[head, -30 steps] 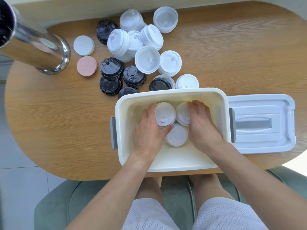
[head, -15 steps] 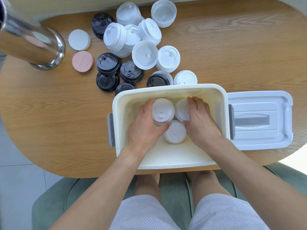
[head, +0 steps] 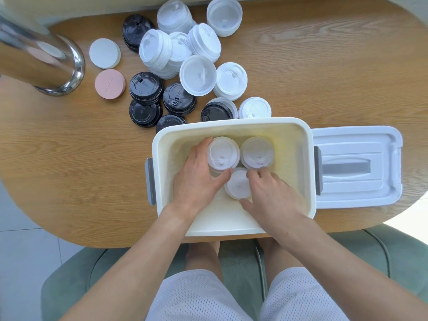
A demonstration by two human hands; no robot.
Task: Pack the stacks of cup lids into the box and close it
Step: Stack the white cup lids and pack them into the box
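The left hand (head: 196, 179) curls its fingers (head: 203, 144) round the upper-left white stack (head: 223, 154) inside the box (head: 231, 126), thumb against its near side, so that stack is gripped. The right hand (head: 275, 195) rests beside the lower white stack (head: 238, 184), its fingers (head: 257, 173) loosely bent, tips touching that stack's right edge and thumb at its lower edge; whether it truly grips or only steadies is hard to tell. A third white stack (head: 257, 152) stands at upper centre of the box, touching the other two. The step in hand looks like seating these three stacks tightly together. To do it well, they should probably be pushed toward one corner, kept upright and pressed side to side, so the bare floor left and right of them stays usable. Many stacks wait on the surface (head: 324, 66) in the upper left of the frame: black stacks (head: 146, 88) and white stacks (head: 157, 48), some tilted. The box lid (head: 356, 167) lies flat at the right, touching the box wall. A steel cylinder (head: 39, 61) stands at far left, with a pink disc (head: 110, 84) and white disc (head: 105, 53) beside it.
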